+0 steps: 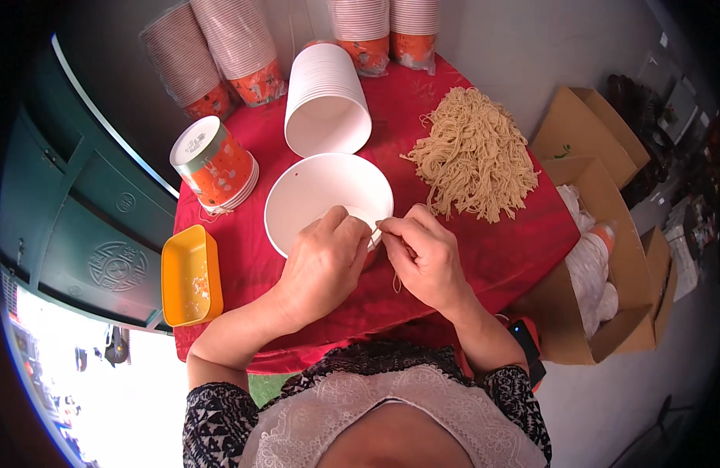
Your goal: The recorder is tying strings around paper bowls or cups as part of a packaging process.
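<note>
A white paper bucket [286, 204] stands with its mouth facing me, and a small dark hole shows in its far inner wall. Over its near right rim, my left hand [329, 261] and my right hand [424, 256] meet, fingers pinched closed. A thin tan string [397, 283] hangs below my right hand and seems to run between both sets of fingertips. Its exact path at the rim is hidden by my fingers. To the right lies a heap of tan strings [477, 156].
Behind the bucket lies a nested stack of white buckets [322, 86]. An upturned orange bucket stack [217, 168] and a yellow tray [212, 273] with small white bits stand left. Wrapped stacks [239, 47] line the back of the red-covered table [290, 351]. Cardboard boxes [602, 187] stand right.
</note>
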Tool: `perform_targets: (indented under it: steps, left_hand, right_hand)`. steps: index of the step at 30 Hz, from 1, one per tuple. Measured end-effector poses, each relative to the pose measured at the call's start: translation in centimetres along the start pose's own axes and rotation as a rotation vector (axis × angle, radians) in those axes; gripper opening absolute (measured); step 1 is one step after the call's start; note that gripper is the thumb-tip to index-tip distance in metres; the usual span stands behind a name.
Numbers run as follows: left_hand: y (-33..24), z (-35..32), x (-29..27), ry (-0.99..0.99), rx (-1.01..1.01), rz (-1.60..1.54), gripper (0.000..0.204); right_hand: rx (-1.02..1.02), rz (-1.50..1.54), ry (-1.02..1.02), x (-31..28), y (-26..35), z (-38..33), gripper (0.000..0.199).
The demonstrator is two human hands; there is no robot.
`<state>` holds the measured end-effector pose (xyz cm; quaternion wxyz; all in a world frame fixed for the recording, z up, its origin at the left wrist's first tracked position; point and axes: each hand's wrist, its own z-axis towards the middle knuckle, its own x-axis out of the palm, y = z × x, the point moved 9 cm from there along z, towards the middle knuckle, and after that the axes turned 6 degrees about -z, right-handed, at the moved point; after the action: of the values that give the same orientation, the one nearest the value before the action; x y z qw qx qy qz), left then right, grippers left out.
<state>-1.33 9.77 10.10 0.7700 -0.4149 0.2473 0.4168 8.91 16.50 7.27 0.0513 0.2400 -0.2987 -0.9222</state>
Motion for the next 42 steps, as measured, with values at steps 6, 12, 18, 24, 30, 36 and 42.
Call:
perform_targets:
  steps: [6,12,18,24,30,36,42]
  left_hand:
    - [0.3,-0.2,0.2,-0.031,0.039,0.015,0.017]
    - [0.0,-0.2,0.0,-0.052,0.087,-0.036,0.018]
    - [0.8,-0.3,-0.2,-0.029,0.004,-0.192,0.013]
    - [2.3,-0.2,-0.3,0.004,-0.158,-0.359,0.004]
    - [2.7,-0.1,-0.5,-0.062,-0.211,-0.324,0.003]
    - [2.9,0.0,-0.6,-0.093,-0.27,-0.243,0.003]
    - [3.3,0.2,-0.5,-0.087,-0.308,-0.257,0.003]
  right_hand:
    - [0.044,0.087,0.059,0.3,-0.2,0.6,0.019]
    - [0.099,0.188,0.182,1.3,-0.4,0.6,0.017]
    - [0.156,0.265,0.139,1.1,-0.5,0.4,0.008]
    - [-0.089,-0.048,0.011,0.3,2.0,-0.4,0.016]
    - [-0.09,-0.089,0.055,0.6,2.4,-1.7,0.014]
    - [0.013,-0.003,0.118,2.0,0.3,-3.0,0.011]
    - [0.138,-0.03,-0.001,0.3,-1.6,-3.2,0.011]
